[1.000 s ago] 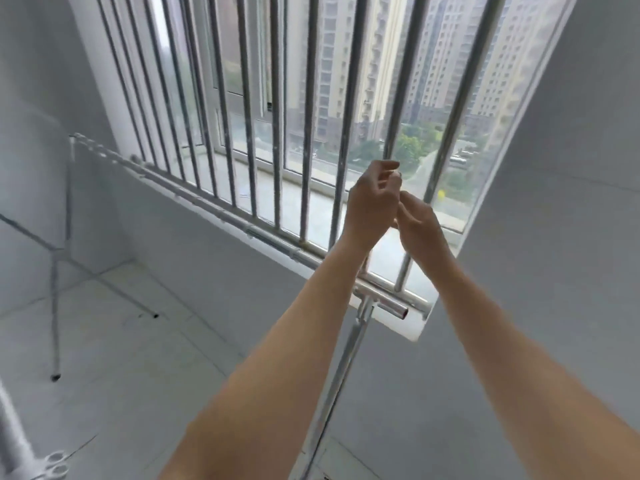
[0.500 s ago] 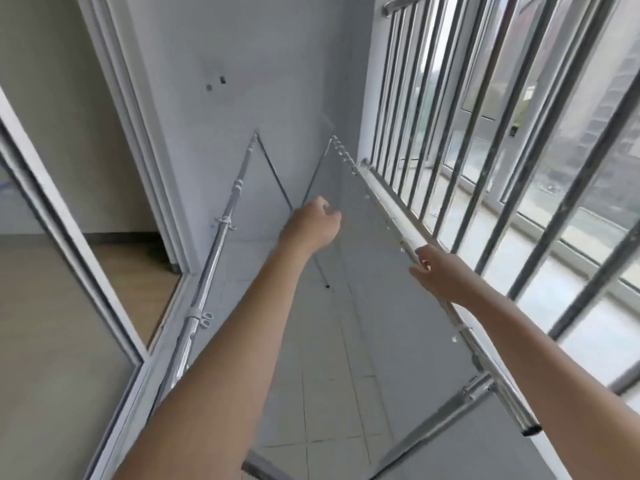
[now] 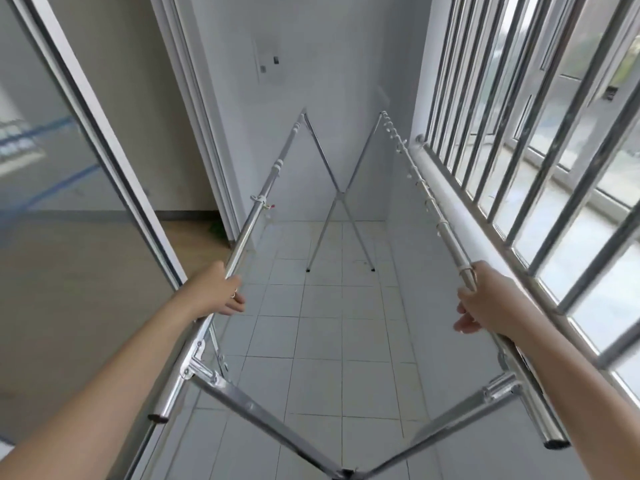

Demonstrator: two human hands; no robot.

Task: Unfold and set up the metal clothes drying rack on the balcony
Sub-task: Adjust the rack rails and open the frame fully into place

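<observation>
The metal drying rack stands open lengthwise on the balcony. Its left top rail (image 3: 266, 188) and right top rail (image 3: 424, 194) run away from me to crossed legs (image 3: 341, 202) at the far end. A second pair of crossed legs (image 3: 263, 414) meets just below me. My left hand (image 3: 216, 294) is wrapped around the left rail near its close end. My right hand (image 3: 485, 301) grips the right rail at about the same distance. White clips sit along both rails.
A barred window (image 3: 540, 161) and its sill run close along the right rail. A sliding glass door frame (image 3: 114, 174) lines the left side. White wall (image 3: 311, 57) closes the far end. Tiled floor (image 3: 332, 341) lies between the rails.
My view turned from the window bars to down the length of the rack. Both hands left the bars and spread apart, each closing on a top rail.
</observation>
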